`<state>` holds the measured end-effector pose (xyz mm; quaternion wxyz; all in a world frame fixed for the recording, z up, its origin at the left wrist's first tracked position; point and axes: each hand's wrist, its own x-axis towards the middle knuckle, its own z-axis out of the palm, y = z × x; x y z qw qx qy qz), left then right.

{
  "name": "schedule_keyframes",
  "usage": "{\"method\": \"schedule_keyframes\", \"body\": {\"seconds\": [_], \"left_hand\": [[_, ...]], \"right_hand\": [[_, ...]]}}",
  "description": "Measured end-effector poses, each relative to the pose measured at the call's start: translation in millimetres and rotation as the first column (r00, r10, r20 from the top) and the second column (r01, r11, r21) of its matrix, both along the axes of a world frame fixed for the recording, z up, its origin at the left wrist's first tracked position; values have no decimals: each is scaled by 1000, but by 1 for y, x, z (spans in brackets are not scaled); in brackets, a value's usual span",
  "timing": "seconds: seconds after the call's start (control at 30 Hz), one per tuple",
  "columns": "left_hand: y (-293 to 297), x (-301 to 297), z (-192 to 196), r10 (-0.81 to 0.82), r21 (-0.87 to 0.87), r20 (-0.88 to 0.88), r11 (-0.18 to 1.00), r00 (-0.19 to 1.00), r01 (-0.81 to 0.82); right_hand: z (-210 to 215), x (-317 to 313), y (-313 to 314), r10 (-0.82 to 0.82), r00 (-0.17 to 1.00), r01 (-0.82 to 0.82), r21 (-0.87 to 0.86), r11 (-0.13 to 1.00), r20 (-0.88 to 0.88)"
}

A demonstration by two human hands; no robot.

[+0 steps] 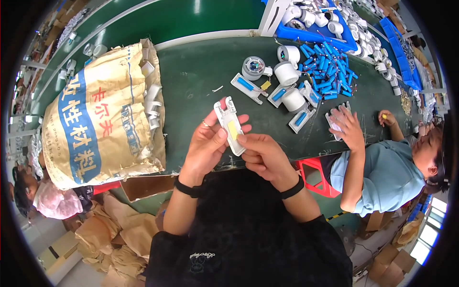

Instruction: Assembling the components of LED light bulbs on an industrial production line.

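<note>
In front of my chest I hold a long white plastic housing (pixel 223 113) tilted up over the bench edge. A yellow strip (pixel 233 129) lies along its inner face. My left hand (pixel 203 148) is closed around the housing's left side, thumb on its edge. At the lower right end, my right hand (pixel 266 152) pinches the housing, thumb tip by the yellow strip. Beyond my hands, a similar white housing with a blue cylindrical cell (pixel 245 84) lies beside a round white head with a lens (pixel 253 68).
A large paper sack (pixel 110 115) of white plastic parts lies at the left. Blue cells (pixel 330 71) are heaped at the right, near white cylindrical heads (pixel 286 73). A blue tray (pixel 311 36) stands behind. A co-worker's hand (pixel 348 128) touches a white housing at the right.
</note>
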<state>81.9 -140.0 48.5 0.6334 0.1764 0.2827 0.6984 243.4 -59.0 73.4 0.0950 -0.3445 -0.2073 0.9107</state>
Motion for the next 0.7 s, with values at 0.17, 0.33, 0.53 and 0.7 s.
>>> {"method": "schedule_keyframes", "body": {"seconds": [0.17,0.33,0.53,0.7], "left_hand": [[-2,-11,-5,86,-90,5,992,996,-86],[-3,-8,2,33,-184,24,983,999,-28],[-4,-9,4,-9,-177,36,984,999,15],[-4,-7,7,-37,-199,7,979,999,37]], "right_hand": [[2,-2,-18,-485,846,-215,974,70,222],[6,-5,-14,-308,948,-191,926,-326,87],[11,-3,-10,-228,971,-193,810,-554,75],[7,0,-6,-196,979,-158,795,-585,50]]}}
